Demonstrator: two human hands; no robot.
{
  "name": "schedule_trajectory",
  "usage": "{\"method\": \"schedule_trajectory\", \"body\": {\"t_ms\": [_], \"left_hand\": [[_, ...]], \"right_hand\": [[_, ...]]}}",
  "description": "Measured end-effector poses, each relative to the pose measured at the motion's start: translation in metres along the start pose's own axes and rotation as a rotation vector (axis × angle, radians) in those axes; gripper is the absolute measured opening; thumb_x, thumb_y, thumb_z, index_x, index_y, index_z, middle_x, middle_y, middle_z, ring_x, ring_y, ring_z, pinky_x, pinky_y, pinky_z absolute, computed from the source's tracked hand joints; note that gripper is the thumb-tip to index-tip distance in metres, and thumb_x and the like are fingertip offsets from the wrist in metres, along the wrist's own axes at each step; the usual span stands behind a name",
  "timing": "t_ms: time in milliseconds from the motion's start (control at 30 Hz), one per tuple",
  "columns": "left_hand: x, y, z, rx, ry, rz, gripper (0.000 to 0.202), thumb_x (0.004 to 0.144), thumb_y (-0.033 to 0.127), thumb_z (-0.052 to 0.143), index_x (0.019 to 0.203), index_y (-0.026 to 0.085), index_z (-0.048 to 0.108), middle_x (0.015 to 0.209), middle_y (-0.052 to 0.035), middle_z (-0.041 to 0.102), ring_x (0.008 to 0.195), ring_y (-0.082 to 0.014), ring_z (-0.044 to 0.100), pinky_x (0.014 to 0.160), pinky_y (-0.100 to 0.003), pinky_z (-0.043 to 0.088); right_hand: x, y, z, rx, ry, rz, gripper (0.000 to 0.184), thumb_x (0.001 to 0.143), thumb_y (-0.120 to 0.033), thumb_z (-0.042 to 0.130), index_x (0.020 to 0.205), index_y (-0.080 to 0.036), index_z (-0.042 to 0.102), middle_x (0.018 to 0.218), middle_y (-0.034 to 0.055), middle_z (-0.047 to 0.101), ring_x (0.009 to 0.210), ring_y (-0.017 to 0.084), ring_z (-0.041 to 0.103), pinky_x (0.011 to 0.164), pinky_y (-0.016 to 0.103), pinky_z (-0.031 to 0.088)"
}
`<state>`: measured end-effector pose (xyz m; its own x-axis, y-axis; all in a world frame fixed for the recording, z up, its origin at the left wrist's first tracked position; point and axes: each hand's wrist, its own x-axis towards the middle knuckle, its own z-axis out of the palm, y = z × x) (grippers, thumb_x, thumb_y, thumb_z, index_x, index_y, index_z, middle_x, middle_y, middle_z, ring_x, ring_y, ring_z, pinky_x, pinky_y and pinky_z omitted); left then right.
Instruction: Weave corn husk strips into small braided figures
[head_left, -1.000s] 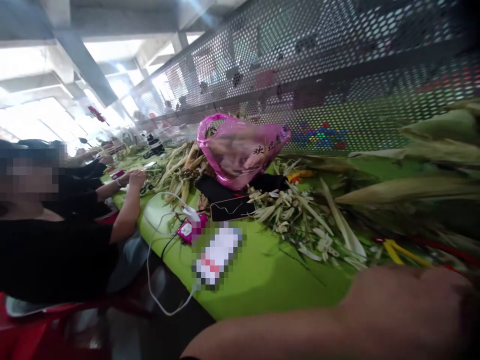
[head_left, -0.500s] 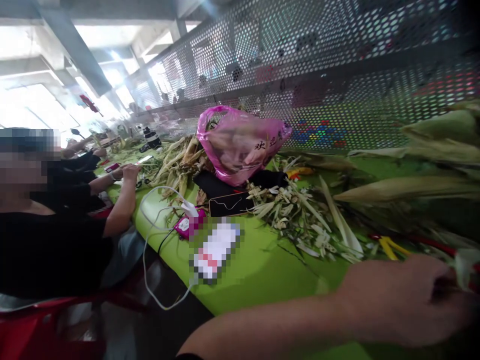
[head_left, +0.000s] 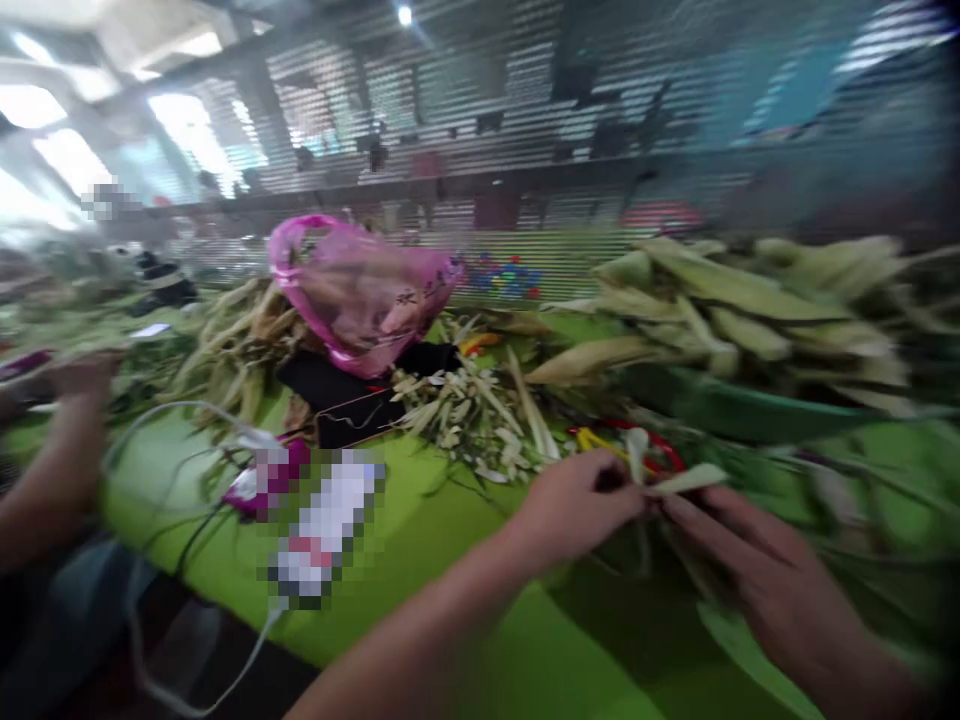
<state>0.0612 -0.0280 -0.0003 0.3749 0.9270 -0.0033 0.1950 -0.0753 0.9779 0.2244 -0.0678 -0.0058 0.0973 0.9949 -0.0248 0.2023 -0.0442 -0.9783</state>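
Both hands meet over the green tabletop, right of the middle of the view. My left hand point(head_left: 577, 505) is closed in a pinch on a pale green strip of corn husk point(head_left: 686, 480). From the other side my right hand point(head_left: 772, 570) pinches the same husk strip, its thumb and fingers close to the left fingertips. Just behind the hands lie yellow-handled scissors point(head_left: 592, 440) and something red and curved point(head_left: 660, 445). A heap of cut husk scraps point(head_left: 487, 410) lies beyond my left hand. Motion blurs the finer detail.
A large pile of corn husks point(head_left: 757, 300) lies at the back right. A pink plastic bag point(head_left: 367, 290) stands on something black. Nearer are a phone point(head_left: 326, 525) with a white cable and a magenta power bank point(head_left: 270, 475). Another person's arm point(head_left: 67, 450) reaches in at the left.
The view has swung to the right, so the phone, bag and scraps sit further left. My right hand and the large husk pile are now in view; the co-worker's head has left it.
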Motion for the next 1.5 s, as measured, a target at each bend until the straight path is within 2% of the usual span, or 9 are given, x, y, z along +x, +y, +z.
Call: {"method": "schedule_trajectory", "body": {"t_ms": [133,233,333,500,767,900,1200,1367,1500], "left_hand": [[-0.002,0.007,-0.002,-0.033,-0.077,0.046,0.02,0.074,0.038,0.063,0.071,0.018,0.06,0.065,0.0018,0.054,0.062,-0.0128,0.047,0.06,-0.025,0.036],[-0.006,0.012,0.002,-0.367,-0.037,-0.119,0.034,0.082,0.048,0.054,0.077,0.016,0.063,0.076,-0.0032,0.063,0.07,-0.015,0.055,0.067,-0.027,0.043],[-0.009,0.014,0.005,-0.498,-0.03,-0.194,0.041,0.08,0.055,0.057,0.079,0.015,0.065,0.078,-0.0049,0.065,0.072,-0.0151,0.058,0.069,-0.027,0.045],[-0.006,0.008,0.012,-0.454,-0.051,-0.077,0.037,0.061,0.042,0.08,0.08,0.015,0.062,0.076,-0.0024,0.064,0.071,-0.013,0.057,0.07,-0.026,0.045],[-0.006,0.009,0.009,-0.239,-0.151,-0.026,0.013,0.071,0.02,0.069,0.08,0.014,0.062,0.07,0.0014,0.057,0.067,-0.011,0.051,0.066,-0.023,0.04],[-0.007,0.013,0.004,-0.178,-0.195,0.001,0.012,0.072,0.021,0.066,0.078,0.014,0.06,0.071,0.0015,0.055,0.067,-0.0107,0.049,0.066,-0.023,0.039],[-0.006,0.01,0.001,-0.32,-0.197,-0.136,0.024,0.079,0.038,0.063,0.084,0.014,0.062,0.073,-0.0002,0.058,0.064,-0.0106,0.05,0.063,-0.023,0.038],[-0.006,0.01,0.001,-0.333,-0.232,-0.166,0.024,0.074,0.037,0.069,0.082,0.014,0.066,0.073,-0.0004,0.062,0.065,-0.0109,0.052,0.065,-0.023,0.039],[-0.006,0.011,0.002,-0.501,-0.131,-0.266,0.033,0.078,0.045,0.064,0.085,0.013,0.069,0.076,-0.0043,0.067,0.071,-0.0138,0.058,0.073,-0.026,0.044]], "right_hand": [[-0.003,-0.011,0.002,0.249,0.09,0.141,0.03,0.063,-0.045,0.08,0.08,-0.024,0.067,0.073,0.0036,0.071,0.067,0.023,0.067,0.066,0.038,0.055],[-0.006,-0.016,0.003,0.355,0.103,0.146,0.03,0.063,-0.041,0.082,0.079,-0.021,0.067,0.073,0.0026,0.07,0.067,0.021,0.066,0.065,0.035,0.053],[-0.007,-0.017,0.003,0.36,0.128,0.095,0.028,0.065,-0.041,0.08,0.079,-0.021,0.067,0.072,0.002,0.07,0.066,0.02,0.064,0.063,0.032,0.051],[-0.008,-0.015,0.003,0.294,0.16,0.018,0.027,0.067,-0.042,0.079,0.079,-0.021,0.068,0.075,0.0018,0.068,0.067,0.018,0.061,0.064,0.03,0.048],[-0.004,-0.013,-0.003,0.187,0.099,-0.046,0.023,0.073,-0.042,0.073,0.072,-0.02,0.067,0.073,0.0012,0.066,0.072,0.018,0.058,0.075,0.031,0.046],[-0.002,-0.016,-0.006,0.188,0.08,-0.055,0.022,0.073,-0.041,0.073,0.071,-0.02,0.067,0.073,0.0005,0.066,0.073,0.017,0.058,0.077,0.031,0.045],[-0.001,-0.015,-0.009,0.35,-0.014,0.078,0.029,0.067,-0.04,0.079,0.084,-0.019,0.069,0.08,0.0018,0.068,0.073,0.016,0.059,0.073,0.031,0.046],[0.0,-0.013,-0.008,0.301,-0.005,0.055,0.03,0.062,-0.039,0.083,0.081,-0.018,0.071,0.078,0.0014,0.068,0.075,0.017,0.06,0.076,0.031,0.046],[0.0,-0.014,-0.009,0.373,0.043,0.07,0.025,0.062,-0.036,0.083,0.074,-0.02,0.069,0.072,-0.0007,0.067,0.069,0.015,0.061,0.071,0.029,0.047]]}}
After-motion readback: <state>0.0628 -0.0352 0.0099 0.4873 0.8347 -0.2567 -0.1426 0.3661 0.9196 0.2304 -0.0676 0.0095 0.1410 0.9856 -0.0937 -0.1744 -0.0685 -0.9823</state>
